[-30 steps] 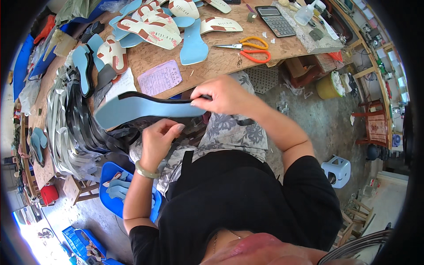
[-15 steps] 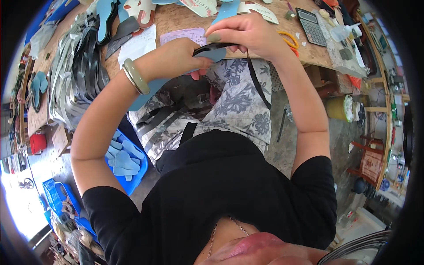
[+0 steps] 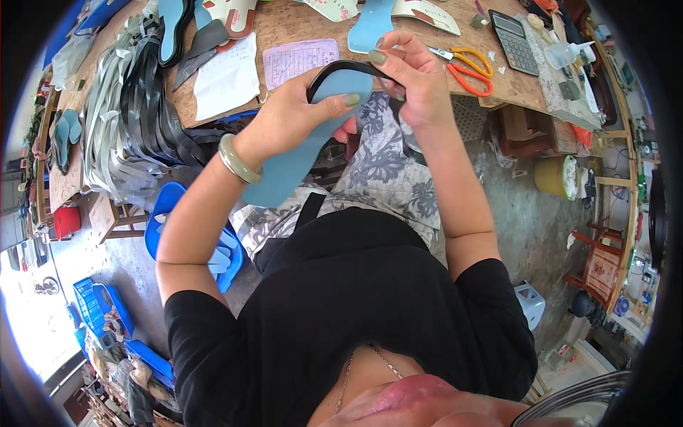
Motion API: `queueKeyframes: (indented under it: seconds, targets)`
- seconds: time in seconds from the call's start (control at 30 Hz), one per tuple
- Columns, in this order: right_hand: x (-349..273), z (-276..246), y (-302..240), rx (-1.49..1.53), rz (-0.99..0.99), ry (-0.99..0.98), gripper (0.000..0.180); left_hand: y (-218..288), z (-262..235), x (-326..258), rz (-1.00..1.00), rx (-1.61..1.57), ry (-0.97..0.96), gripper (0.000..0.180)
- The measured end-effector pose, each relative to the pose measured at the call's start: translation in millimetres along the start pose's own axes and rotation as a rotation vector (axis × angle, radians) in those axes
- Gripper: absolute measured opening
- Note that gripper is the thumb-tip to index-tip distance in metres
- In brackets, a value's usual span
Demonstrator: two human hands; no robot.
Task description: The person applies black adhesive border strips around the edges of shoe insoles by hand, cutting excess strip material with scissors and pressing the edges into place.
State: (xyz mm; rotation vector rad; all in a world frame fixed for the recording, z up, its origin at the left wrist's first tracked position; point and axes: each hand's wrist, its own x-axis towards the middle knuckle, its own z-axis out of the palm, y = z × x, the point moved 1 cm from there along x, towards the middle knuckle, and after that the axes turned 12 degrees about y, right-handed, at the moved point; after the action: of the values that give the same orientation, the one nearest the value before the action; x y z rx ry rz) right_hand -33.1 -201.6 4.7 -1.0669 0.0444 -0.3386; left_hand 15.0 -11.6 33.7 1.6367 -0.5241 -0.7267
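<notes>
My left hand (image 3: 300, 110) is closed on a light blue insole (image 3: 288, 167), its thumb lying across the upper face. A black strip (image 3: 331, 68) curves along the insole's far rounded end. My right hand (image 3: 416, 80) pinches that strip between thumb and fingers, just right of the insole's tip. The strip's loose length (image 3: 400, 114) hangs down below my right hand, partly hidden behind the wrist. Fingers of my left hand under the insole show only in part.
Orange-handled scissors (image 3: 469, 71), a calculator (image 3: 514, 43), a pink slip (image 3: 300, 61) and white paper (image 3: 228, 78) lie on the wooden table (image 3: 384, 99). Grey and black strips (image 3: 135, 107) drape over its left edge. A blue tub (image 3: 165, 206) with blue insoles stands below.
The insole has turned more face-up and come nearer to me. My right hand has moved slightly down and right along the strip, uncovering the scissors and pink slip.
</notes>
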Motion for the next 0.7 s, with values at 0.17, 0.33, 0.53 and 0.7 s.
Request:
queueKeyframes:
  seconds: [0.17,0.33,0.53,0.7]
  targets:
    - [-8.9,21.3,13.4,0.134,-0.023,0.125,0.014,-15.1,8.3,-0.2,0.060,-0.262,0.117,0.027]
    - [-9.9,37.0,9.2,0.019,-0.095,0.154,0.016,-18.4,13.5,-3.4,0.170,-0.353,0.189,0.027]
    - [-23.2,48.7,19.8,-0.180,-0.217,0.185,0.016,-28.4,5.8,-6.0,0.267,-0.572,0.489,0.034]
    - [-34.1,47.8,36.3,-0.514,-0.391,0.148,0.014,-24.6,8.4,-6.6,0.407,-0.680,0.551,0.035]
